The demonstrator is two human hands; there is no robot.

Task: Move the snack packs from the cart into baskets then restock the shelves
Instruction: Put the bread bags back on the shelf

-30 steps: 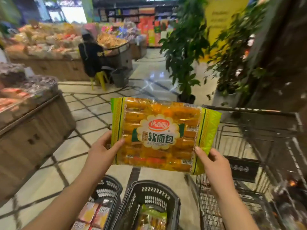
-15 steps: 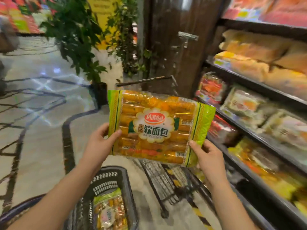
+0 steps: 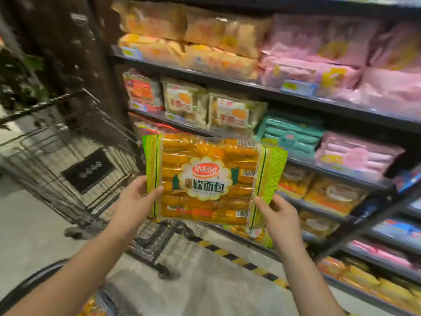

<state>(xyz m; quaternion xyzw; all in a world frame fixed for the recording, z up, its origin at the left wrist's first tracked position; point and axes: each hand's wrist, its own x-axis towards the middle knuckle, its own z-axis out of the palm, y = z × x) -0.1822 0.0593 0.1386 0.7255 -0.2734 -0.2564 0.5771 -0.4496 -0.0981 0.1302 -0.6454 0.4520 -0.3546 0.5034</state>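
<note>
**A:** What's actually shown of the person here?

**B:** Not much tbh. Only the left hand (image 3: 134,198) and the right hand (image 3: 280,215) are seen, plus the left forearm (image 3: 75,270) and the right forearm (image 3: 305,281), slim and left bare all the way to the bottom edge. Nails are too blurred to be judged, lol.

Shop: stocked shelves (image 3: 227,82), wire cart (image 3: 75,142).

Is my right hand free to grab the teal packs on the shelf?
Probably not yet: the right hand holds the bread pack. The teal packs lie unblocked on the shelf beyond it.
</note>
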